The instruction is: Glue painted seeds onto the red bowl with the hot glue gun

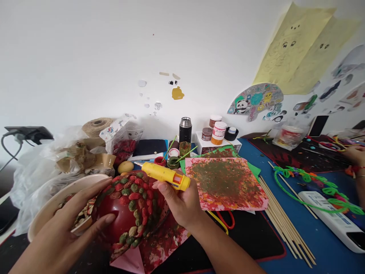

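My left hand (68,220) grips the side of a glossy, dark red, rounded form (118,215), its thumb resting on the smooth surface. Red, green and tan shell-like pieces (140,201) cover the form's top and right side in dense rows. In my right hand (182,201) is a yellow, pen-shaped glue gun (161,173), held just above the form with its metal tip pointing left. Behind my left hand stands a cream bowl (40,219) holding loose shell pieces. Paint-stained pink paper (162,243) lies under the form.
A paint-smeared sheet (225,182) lies right of centre, beside wooden sticks (285,217). Paint jars (219,133), a black flask (185,131) and plastic bags (37,163) line the wall. Red-handled scissors (229,220) lie behind my right forearm. Another person's hand (355,156) is at far right.
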Demonstrator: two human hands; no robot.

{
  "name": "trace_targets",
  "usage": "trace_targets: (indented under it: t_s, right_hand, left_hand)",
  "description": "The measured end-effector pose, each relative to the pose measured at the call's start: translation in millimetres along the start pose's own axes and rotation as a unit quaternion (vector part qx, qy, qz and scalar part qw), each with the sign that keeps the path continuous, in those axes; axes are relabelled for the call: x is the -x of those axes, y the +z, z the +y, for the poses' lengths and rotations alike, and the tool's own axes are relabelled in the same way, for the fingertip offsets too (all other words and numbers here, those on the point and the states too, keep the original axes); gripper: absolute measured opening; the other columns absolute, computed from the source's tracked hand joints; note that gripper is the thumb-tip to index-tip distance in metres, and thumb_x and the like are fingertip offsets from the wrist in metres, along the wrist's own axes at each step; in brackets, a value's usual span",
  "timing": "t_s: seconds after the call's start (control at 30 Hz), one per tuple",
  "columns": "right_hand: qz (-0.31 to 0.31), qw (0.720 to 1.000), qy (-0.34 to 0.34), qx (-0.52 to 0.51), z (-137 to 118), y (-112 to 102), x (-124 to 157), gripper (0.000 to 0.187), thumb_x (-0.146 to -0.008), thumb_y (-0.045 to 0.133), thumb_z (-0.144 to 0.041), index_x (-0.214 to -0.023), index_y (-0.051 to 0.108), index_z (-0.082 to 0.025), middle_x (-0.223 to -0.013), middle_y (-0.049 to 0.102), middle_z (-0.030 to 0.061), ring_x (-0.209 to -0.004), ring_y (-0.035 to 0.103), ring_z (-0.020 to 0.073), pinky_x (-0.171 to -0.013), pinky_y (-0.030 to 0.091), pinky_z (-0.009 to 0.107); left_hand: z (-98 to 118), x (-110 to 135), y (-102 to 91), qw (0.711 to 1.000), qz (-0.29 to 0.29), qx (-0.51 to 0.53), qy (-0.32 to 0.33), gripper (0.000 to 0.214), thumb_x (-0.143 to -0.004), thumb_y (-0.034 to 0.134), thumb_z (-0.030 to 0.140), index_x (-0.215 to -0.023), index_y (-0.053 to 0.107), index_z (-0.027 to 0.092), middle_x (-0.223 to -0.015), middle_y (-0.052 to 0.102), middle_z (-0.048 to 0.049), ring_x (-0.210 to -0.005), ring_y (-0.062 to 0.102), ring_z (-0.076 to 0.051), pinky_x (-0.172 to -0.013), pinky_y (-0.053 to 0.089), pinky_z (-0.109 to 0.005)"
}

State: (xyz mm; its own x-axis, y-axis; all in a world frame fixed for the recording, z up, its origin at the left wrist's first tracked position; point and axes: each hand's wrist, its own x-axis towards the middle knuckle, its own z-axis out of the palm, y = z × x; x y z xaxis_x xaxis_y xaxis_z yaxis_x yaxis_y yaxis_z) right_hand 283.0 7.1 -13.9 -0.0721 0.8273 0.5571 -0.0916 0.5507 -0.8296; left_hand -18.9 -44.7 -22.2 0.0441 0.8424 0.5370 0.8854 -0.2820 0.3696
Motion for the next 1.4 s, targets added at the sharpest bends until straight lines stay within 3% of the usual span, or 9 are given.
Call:
trace_targets:
  t_s: [0.1,0.23,0.43,0.7,0.93,1.13,1.27,1.4]
  right_hand:
    - [0.025,1.0,0.009,0.011,0.3,-0.3,-0.5,0.038,-0.109,0.075,-0.056,-0.095,0.085,-0.021,-0.084,0.082,0.0067,-0.073,0.077,0.0217,-0.067,0.062,0.031]
    - [0.053,0.998,0.018,0.024,2.5,-0.6,-2.0,0.041,-0.109,0.074,-0.054,-0.087,0.083,-0.021,-0.075,0.075,0.0034,-0.062,0.065,0.0171,-0.059,0.055,0.028]
    - [0.057,0.998,0.009,0.021,5.7,-1.3,-3.3,0.039,-0.11,0.074,-0.053,-0.095,0.09,-0.021,-0.082,0.081,0.0058,-0.062,0.066,0.0163,-0.058,0.054,0.027]
    - [0.048,0.998,0.01,0.044,6.7,-3.3,-1.9,0.044,-0.112,0.072,-0.058,-0.097,0.093,-0.022,-0.072,0.073,0.0033,-0.057,0.063,0.0159,-0.056,0.052,0.027]
    - [0.057,0.997,0.017,0.051,2.9,-4.3,-2.3,0.046,-0.111,0.072,-0.057,-0.089,0.091,-0.022,-0.062,0.059,-0.0013,-0.052,0.049,0.0139,-0.054,0.047,0.027]
    - [0.067,0.996,0.027,0.052,4.6,-5.4,-3.9,0.044,-0.111,0.072,-0.057,-0.095,0.093,-0.022,-0.067,0.07,0.0021,-0.056,0.06,0.0163,-0.057,0.054,0.028]
    - [0.068,0.996,0.027,0.045,6.5,-5.3,-5.5,0.039,-0.11,0.074,-0.053,-0.095,0.093,-0.023,-0.084,0.085,0.0076,-0.072,0.078,0.0219,-0.07,0.065,0.031]
    - [0.07,0.997,0.025,0.029,8.9,-5.0,-5.7,0.038,-0.11,0.075,-0.055,-0.096,0.093,-0.023,-0.091,0.089,0.0093,-0.083,0.085,0.026,-0.075,0.069,0.033]
  left_hand:
    - [-1.6,0.1,4.3,1.0,-0.004,0.008,-0.009,0.07,-0.094,0.059,0.083,-0.156,0.065,0.052,-0.164,0.073,0.0013,-0.151,0.067,-0.039,-0.135,0.049,-0.062]
    - [3.7,-5.4,5.6,1.0,0.006,-0.001,-0.015,0.069,-0.094,0.059,0.083,-0.153,0.068,0.05,-0.158,0.078,0.0008,-0.143,0.073,-0.039,-0.128,0.056,-0.06]
    - [8.3,-16.9,4.5,0.999,0.004,0.039,0.015,0.049,-0.103,0.054,0.069,-0.146,0.074,0.057,-0.154,0.081,0.0082,-0.139,0.078,-0.032,-0.12,0.064,-0.05]
    - [10.6,-29.5,-0.1,0.999,-0.016,0.032,-0.02,0.061,-0.096,0.059,0.082,-0.139,0.081,0.045,-0.145,0.086,0.0018,-0.131,0.082,-0.035,-0.105,0.071,-0.046]
    - [23.5,-43.9,4.4,0.995,-0.03,0.067,-0.063,0.065,-0.094,0.056,0.086,-0.131,0.084,0.04,-0.13,0.091,-0.0017,-0.116,0.086,-0.034,-0.098,0.072,-0.046]
    - [35.8,-54.0,5.0,0.995,-0.025,0.06,-0.078,0.065,-0.093,0.054,0.088,-0.126,0.085,0.041,-0.124,0.092,0.0006,-0.11,0.086,-0.033,-0.102,0.069,-0.046]
    - [45.4,-57.8,-1.7,0.994,-0.023,0.072,-0.079,0.069,-0.092,0.054,0.091,-0.125,0.085,0.039,-0.124,0.091,-0.0012,-0.111,0.085,-0.032,-0.103,0.067,-0.044]
    - [52.9,-60.9,-9.6,0.992,-0.029,0.075,-0.1,0.071,-0.087,0.057,0.095,-0.116,0.086,0.038,-0.119,0.092,-0.0024,-0.105,0.084,-0.033,-0.102,0.066,-0.044]
